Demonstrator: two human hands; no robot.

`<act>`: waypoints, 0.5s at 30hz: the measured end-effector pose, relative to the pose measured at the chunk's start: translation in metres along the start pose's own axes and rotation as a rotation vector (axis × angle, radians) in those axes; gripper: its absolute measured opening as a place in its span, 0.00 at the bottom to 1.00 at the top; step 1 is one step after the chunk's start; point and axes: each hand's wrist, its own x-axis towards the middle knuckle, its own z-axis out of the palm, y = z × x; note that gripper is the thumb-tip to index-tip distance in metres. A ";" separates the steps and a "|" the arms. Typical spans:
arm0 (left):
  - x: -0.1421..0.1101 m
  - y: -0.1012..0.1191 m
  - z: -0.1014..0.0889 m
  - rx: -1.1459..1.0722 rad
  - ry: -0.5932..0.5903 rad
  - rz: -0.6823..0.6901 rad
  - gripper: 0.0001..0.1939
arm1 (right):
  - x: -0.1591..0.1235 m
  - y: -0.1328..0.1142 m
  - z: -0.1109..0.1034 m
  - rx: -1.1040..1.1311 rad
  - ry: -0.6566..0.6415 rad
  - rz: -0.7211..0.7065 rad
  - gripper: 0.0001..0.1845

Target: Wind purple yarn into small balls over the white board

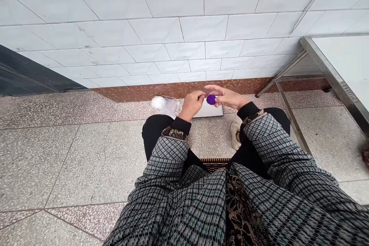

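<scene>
A small, round purple yarn ball (211, 99) is held up between my two hands, above the floor near the wall. My right hand (227, 97) grips it with the thumb and a bent finger, while the other fingers stretch forward. Left of the ball, my left hand (191, 104) is closed in a pinch. A thin reddish-brown piece shows at its fingertips, reaching toward the ball; its kind is too small to make out. Below the hands lies a white flat board or box (210, 110) with a dark front edge, partly covered by them.
A white yarn ball (158, 102) and a clear plastic bag (172, 107) lie left of the board. The tiled wall (193, 29) rises ahead. At right stands a metal-framed table (334, 73) with slanting legs. A dark panel (31, 73) is at far left.
</scene>
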 end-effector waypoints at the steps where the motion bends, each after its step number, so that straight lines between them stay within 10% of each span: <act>1: 0.000 0.000 0.002 -0.002 -0.031 -0.021 0.11 | -0.001 -0.003 0.001 0.045 0.017 -0.018 0.28; 8: -0.005 0.007 0.008 -0.041 -0.290 0.100 0.11 | 0.011 0.003 -0.004 0.019 0.309 -0.072 0.12; 15: -0.005 0.009 -0.002 0.006 -0.172 0.183 0.09 | 0.019 0.020 -0.011 -0.493 0.332 -0.017 0.15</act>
